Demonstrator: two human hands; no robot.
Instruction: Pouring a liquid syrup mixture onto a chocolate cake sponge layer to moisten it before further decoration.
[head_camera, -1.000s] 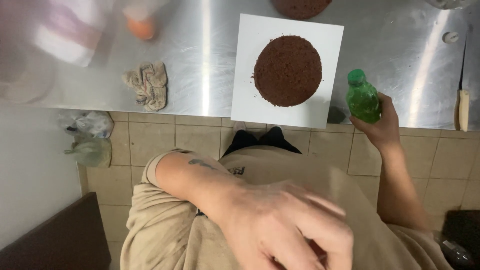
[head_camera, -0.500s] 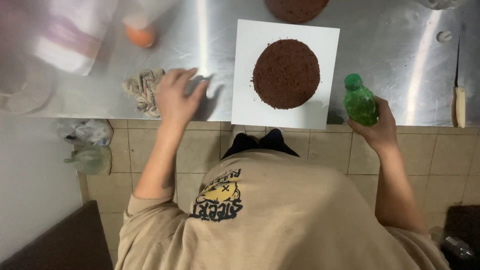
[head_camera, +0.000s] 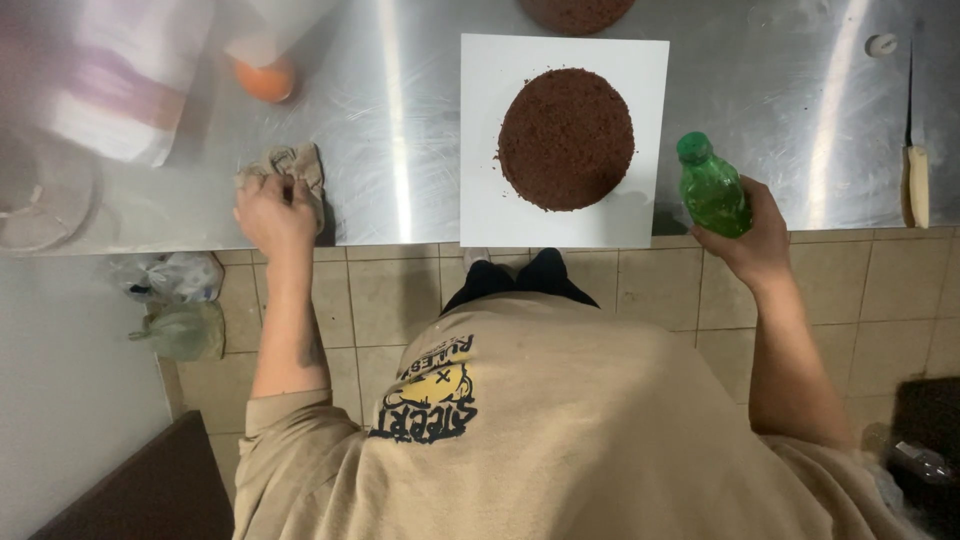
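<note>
At left of the frame, the left hand (head_camera: 272, 212) grips a crumpled cloth (head_camera: 290, 168) on the steel counter (head_camera: 400, 130); at right, the right hand (head_camera: 752, 232) clasps a green bottle (head_camera: 712, 188) beside a brown cake (head_camera: 566, 138) on its white board (head_camera: 490, 190).

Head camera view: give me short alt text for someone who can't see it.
Seen from above, a person at a steel counter grips a crumpled cloth with the left hand and holds a green bottle in the right hand. Between them, a round brown cake sits on a white square board; a knife lies at far right.
</note>
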